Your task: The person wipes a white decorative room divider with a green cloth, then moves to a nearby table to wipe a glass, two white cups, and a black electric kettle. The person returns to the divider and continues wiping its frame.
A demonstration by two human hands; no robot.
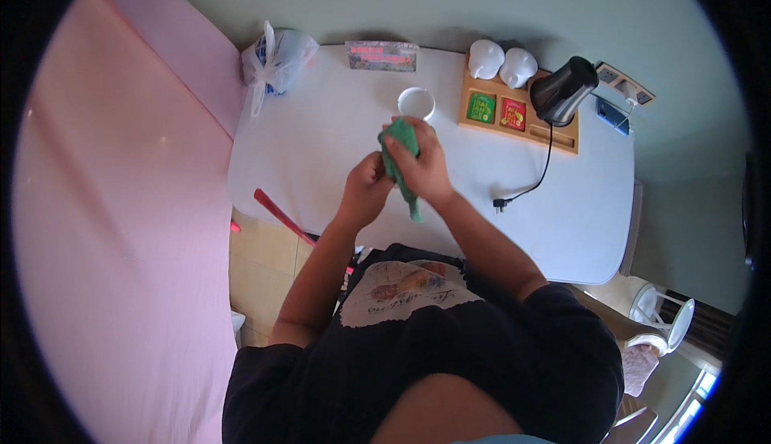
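A crumpled green cloth (402,143) is gripped by my right hand (429,164), thumb lying across it. One tapered end of the cloth hangs down towards me. Close against its lower left side is my left hand (366,191), with curled fingers. The cloth and my right hand cover whatever may lie between the two hands, so I cannot tell what the left one grips. Just beyond my right fingers, a white round cup or lid (415,104) with a raised rim rests on the white table (301,143).
A wooden tray (470,120) holds two white cups (486,58), green and red sachets (482,107) and a black kettle (563,92); its plug (500,205) lies on the table. A tied plastic bag (280,61), a printed sign (381,57) and a phone (612,116) sit along the back.
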